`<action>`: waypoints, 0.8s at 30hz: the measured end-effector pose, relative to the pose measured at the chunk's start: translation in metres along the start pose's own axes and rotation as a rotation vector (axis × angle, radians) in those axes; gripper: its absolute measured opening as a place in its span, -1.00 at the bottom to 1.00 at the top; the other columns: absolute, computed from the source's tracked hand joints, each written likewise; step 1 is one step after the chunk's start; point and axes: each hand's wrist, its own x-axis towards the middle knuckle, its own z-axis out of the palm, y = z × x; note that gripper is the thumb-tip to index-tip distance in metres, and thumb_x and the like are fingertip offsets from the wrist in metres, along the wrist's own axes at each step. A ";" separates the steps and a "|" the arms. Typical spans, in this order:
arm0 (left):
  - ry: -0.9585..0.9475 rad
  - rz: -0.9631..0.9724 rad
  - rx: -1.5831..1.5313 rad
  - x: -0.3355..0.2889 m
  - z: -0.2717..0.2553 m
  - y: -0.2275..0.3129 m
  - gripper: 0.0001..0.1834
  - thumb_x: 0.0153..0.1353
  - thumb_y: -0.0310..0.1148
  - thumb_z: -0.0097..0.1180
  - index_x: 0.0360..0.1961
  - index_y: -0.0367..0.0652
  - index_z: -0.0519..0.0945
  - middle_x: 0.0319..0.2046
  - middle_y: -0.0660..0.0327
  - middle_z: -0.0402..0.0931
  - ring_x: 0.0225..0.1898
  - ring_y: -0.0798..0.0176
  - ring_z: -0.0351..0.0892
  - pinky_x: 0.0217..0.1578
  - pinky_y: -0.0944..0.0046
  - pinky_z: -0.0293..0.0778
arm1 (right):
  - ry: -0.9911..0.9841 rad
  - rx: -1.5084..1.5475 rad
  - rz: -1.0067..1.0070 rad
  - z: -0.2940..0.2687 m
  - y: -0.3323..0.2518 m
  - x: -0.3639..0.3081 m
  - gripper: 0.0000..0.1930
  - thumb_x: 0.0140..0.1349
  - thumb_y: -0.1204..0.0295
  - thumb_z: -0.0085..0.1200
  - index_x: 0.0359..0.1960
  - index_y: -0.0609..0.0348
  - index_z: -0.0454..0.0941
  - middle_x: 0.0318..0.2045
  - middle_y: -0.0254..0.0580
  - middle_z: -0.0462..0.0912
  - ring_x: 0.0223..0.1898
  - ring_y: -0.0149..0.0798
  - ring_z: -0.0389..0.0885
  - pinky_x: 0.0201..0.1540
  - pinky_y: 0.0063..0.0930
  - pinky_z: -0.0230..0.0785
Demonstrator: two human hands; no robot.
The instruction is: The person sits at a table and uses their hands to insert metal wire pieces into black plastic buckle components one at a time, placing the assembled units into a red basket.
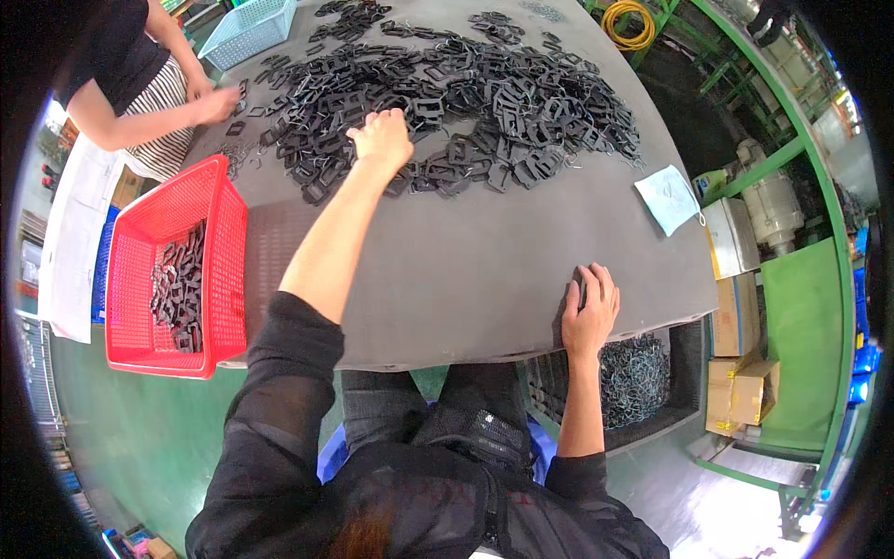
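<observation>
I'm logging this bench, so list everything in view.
table: one, grey, centre
parts: many, black, table and bin
bin: one, red, left
basket: one, light blue, upper left
cloth: one, light blue, table's right
coil: one, yellow, upper right
crate: one, dark, lower right
metal bits: many, grey, in crate
cartons: two, brown, right
frame: one, green, right
co-worker: one, black top, upper left
left hand: one, bare, at parts
right hand: one, bare, on table
</observation>
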 end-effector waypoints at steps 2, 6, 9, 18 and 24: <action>0.043 0.129 -0.125 -0.004 -0.004 -0.022 -0.65 0.04 -0.41 -0.01 -0.07 -0.09 0.46 -0.10 0.10 0.49 0.03 0.03 0.42 -0.03 -0.14 0.34 | 0.009 0.013 -0.001 0.001 0.000 0.000 -0.72 0.16 0.36 0.02 -0.08 0.02 0.49 0.04 -0.23 0.43 0.16 -0.15 0.31 0.24 -0.11 0.02; 0.128 0.283 -0.339 -0.016 -0.002 -0.059 -0.69 0.09 -0.44 -0.05 -0.09 -0.19 0.43 -0.26 -0.13 0.52 -0.14 -0.16 0.49 -0.12 0.02 0.37 | 0.012 -0.001 0.004 0.000 -0.001 0.000 -0.72 0.15 0.36 0.02 -0.08 0.02 0.49 0.03 -0.23 0.43 0.16 -0.14 0.32 0.24 -0.11 0.02; 0.059 0.328 -0.416 -0.049 -0.022 -0.060 -0.74 0.09 -0.48 -0.06 -0.14 -0.23 0.38 -0.31 -0.17 0.51 -0.17 -0.23 0.46 -0.16 0.01 0.35 | 0.025 -0.005 -0.004 0.000 0.002 -0.001 -0.72 0.15 0.37 0.01 -0.08 0.02 0.49 0.04 -0.23 0.43 0.16 -0.14 0.32 0.23 -0.10 0.03; -0.256 0.223 -0.728 -0.168 -0.036 -0.081 -0.73 -0.04 -0.63 -0.13 -0.24 -0.25 0.41 -0.42 0.13 0.44 -0.27 0.25 0.54 -0.22 0.30 0.39 | 0.001 -0.036 -0.024 0.003 0.001 0.001 -0.71 0.14 0.36 0.02 -0.07 0.02 0.49 0.03 -0.21 0.43 0.14 -0.12 0.33 0.21 -0.11 0.04; 0.104 -0.032 -1.140 -0.157 0.009 -0.084 -0.73 0.18 -0.58 -0.16 -0.09 -0.20 0.44 -0.31 0.26 0.50 -0.37 0.43 0.49 -0.38 0.42 0.41 | -0.147 0.489 -0.197 0.023 -0.094 0.057 -0.78 0.10 0.48 0.08 -0.17 0.04 0.53 -0.15 -0.18 0.53 -0.08 -0.12 0.50 -0.06 -0.35 0.35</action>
